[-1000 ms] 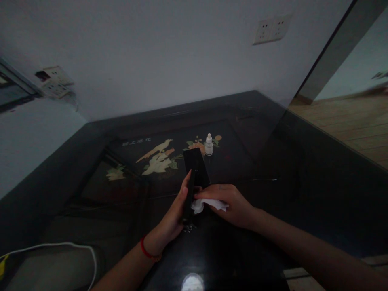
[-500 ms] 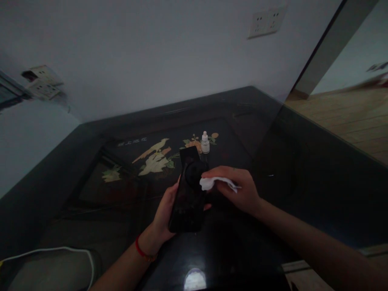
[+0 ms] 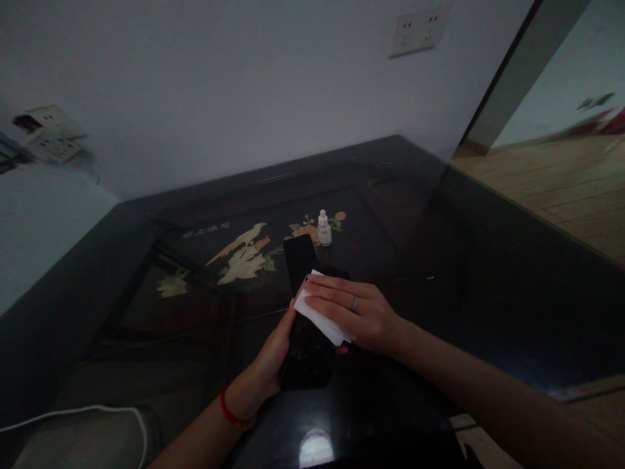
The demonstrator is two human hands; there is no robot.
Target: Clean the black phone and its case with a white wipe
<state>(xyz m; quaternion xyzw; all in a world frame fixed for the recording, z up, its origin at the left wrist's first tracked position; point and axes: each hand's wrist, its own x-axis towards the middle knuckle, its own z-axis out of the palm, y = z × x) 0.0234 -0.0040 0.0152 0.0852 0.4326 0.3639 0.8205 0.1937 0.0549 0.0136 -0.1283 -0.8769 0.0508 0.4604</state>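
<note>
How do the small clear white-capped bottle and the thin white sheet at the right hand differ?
Pose: the small clear white-capped bottle stands upright on the dark glossy table; the thin white sheet lies across a hand-held black rectangular slab.
Contact: the right hand covers part of the sheet; no hand touches the bottle.
Shape: the bottle narrows toward its top; the sheet is flat, straight-edged.
Shared: both show white.

Phone (image 3: 308, 361) partly hidden beneath cloth (image 3: 318, 319)

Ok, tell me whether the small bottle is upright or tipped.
Upright: the small bottle stands on its base on the dark table, its white top pointing up.
</note>
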